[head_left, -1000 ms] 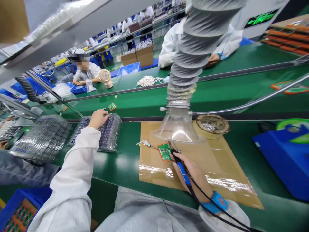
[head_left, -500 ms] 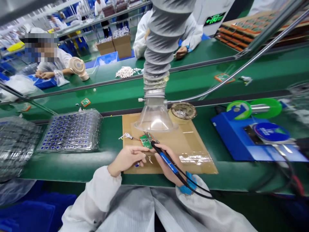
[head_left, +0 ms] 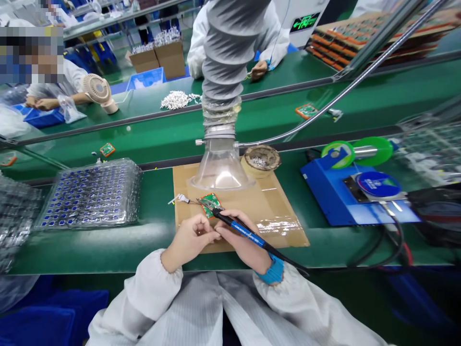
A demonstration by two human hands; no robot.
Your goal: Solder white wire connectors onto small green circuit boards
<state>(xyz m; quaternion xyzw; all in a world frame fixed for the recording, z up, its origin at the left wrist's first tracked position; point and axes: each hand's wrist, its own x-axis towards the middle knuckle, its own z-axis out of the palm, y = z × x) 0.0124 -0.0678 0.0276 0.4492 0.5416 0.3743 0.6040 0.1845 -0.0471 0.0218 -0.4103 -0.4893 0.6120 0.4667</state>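
A blue-and-black soldering iron (head_left: 245,229) rests in my right hand (head_left: 243,245), slanting up-left with its tip over the green circuit board (head_left: 212,201). That orange-edged board lies on the brown cardboard sheet (head_left: 277,197). Thin wires run from near its left side to a small white connector (head_left: 183,198). My left hand (head_left: 189,240) is closed in a pinch just below the board, its fingertips meeting those of my right hand. Whatever sits between the fingertips is too small or hidden to make out.
A clear fume hood (head_left: 223,168) on a grey hose hangs above the sheet. Behind it stands a round tip-cleaning pot (head_left: 261,158). Stacked plastic trays (head_left: 90,192) lie left; a blue solder-reel stand (head_left: 327,192) stands right. Co-workers sit across the green conveyor (head_left: 151,139).
My left hand's outstretched fingers have curled into a pinch against my right hand. The soldering iron lies flatter, shifted left relative to the board. The whole view has shifted slightly.
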